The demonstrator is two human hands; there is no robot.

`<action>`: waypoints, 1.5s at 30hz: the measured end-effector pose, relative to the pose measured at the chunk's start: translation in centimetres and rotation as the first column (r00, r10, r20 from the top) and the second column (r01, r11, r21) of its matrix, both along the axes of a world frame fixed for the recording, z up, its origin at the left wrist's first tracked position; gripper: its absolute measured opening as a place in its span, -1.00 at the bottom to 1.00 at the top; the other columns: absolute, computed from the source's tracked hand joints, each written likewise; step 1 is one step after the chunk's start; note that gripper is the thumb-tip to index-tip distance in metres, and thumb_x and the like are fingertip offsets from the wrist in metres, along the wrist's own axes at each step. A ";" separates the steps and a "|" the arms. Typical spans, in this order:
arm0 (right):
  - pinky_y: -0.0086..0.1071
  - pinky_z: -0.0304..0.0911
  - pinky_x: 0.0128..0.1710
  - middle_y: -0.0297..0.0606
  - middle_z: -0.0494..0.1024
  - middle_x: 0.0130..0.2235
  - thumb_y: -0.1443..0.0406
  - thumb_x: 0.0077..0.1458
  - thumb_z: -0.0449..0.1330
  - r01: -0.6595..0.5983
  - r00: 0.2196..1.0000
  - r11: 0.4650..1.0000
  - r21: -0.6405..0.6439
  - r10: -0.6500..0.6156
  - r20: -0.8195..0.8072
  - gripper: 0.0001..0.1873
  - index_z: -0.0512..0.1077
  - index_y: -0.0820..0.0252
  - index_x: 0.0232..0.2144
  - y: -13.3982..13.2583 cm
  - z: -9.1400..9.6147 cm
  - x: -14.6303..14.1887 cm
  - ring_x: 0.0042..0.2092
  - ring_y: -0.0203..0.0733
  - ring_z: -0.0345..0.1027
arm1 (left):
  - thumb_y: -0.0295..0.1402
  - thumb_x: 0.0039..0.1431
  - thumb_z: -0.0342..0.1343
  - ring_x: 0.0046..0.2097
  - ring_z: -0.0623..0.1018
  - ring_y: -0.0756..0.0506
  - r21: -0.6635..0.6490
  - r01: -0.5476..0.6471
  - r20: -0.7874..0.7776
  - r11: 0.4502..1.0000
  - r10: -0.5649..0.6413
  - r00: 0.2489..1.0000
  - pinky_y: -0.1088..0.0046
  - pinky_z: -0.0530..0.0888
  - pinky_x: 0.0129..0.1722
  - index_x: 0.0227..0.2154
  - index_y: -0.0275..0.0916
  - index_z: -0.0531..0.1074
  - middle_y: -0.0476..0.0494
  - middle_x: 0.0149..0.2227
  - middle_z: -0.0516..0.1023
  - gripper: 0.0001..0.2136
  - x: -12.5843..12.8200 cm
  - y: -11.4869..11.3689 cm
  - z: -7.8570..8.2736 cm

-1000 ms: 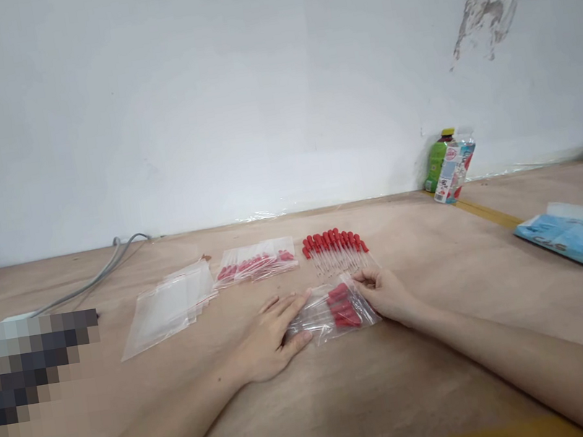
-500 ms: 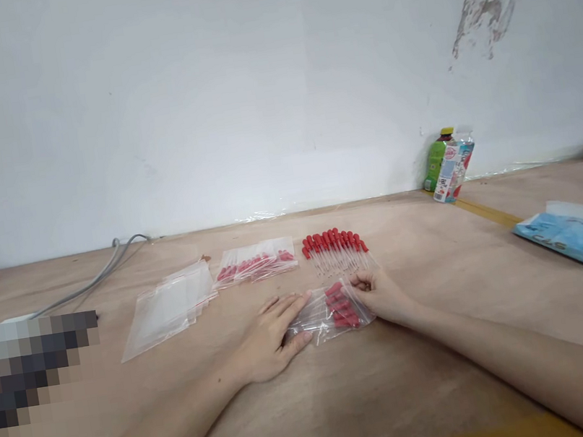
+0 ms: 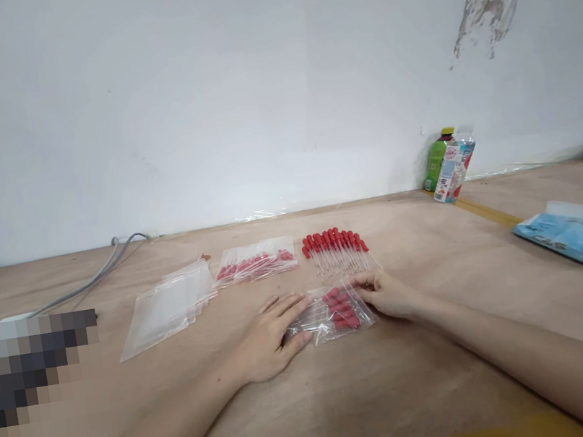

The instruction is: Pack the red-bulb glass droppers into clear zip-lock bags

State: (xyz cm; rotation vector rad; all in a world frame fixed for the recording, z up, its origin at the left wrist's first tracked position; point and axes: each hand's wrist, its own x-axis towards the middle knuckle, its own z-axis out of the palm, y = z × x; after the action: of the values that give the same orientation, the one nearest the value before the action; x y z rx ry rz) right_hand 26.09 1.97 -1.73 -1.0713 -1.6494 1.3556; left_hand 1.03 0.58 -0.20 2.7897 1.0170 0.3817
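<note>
A clear zip-lock bag [image 3: 321, 323] lies in front of me with several glass droppers inside, their red rubber bulbs [image 3: 342, 309] toward the right. My left hand [image 3: 279, 333] rests flat on the bag's left end, fingers spread. At the upper right corner of the bag, my right hand [image 3: 382, 292] pinches the plastic edge between thumb and fingers. Just behind the bag, a row of loose red-bulbed droppers [image 3: 334, 241] lies with bulbs pointing away from me.
Filled bags [image 3: 257, 259] with red bulbs lie overlapped at the back, left of the loose droppers. Flat bags [image 3: 170, 306] fan out further left, near a grey cable [image 3: 97, 274]. To the right are a blue plastic pack [image 3: 579, 237], a green bottle [image 3: 437, 164] and a carton [image 3: 453, 172].
My right hand has shifted slightly along the bag's right edge, and the top bulb inside has moved a little. My left hand stays in place.
</note>
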 end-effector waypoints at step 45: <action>-0.55 0.13 -0.73 -0.31 0.39 -0.60 0.08 0.06 0.00 0.129 0.974 0.966 -0.226 -0.166 -0.152 -0.64 0.30 0.26 -0.54 3.3 1.1 -7.3 -0.66 -0.39 0.25 | -0.30 0.21 -0.21 -0.29 0.39 -0.12 0.316 -0.464 0.263 0.828 0.393 0.881 0.30 0.29 -0.23 -0.53 -0.26 0.33 -0.12 -0.42 0.41 -0.70 -1.3 0.9 0.8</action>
State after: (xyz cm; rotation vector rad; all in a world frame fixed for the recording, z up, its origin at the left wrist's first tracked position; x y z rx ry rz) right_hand 18.84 5.30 -0.60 -1.1438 -1.2949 1.5058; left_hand -0.31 1.50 0.55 2.7228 1.6835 0.9694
